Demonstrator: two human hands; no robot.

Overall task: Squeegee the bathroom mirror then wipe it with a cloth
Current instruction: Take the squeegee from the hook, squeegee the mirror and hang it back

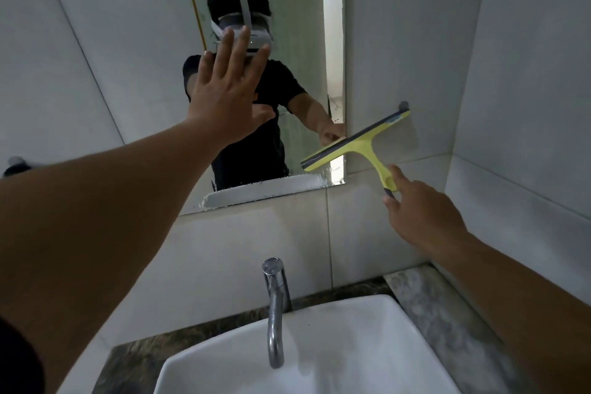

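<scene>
The bathroom mirror [297, 41] hangs on the tiled wall above the sink. My left hand [227, 86] is raised in front of the glass with its fingers spread and nothing in it. My right hand [422, 214] grips the end of the handle of a yellow-green squeegee [361, 145]. Its grey blade is tilted, with the left end over the mirror's lower right corner and the right end over the wall tile. A band of white foam [262, 192] runs along the mirror's bottom edge. No cloth is in view.
A chrome tap [275, 304] stands behind the white basin [335, 345] on a dark stone counter [447, 307]. Small wall pegs show at the right [403, 104] and far left [16, 163]. A side wall closes in on the right.
</scene>
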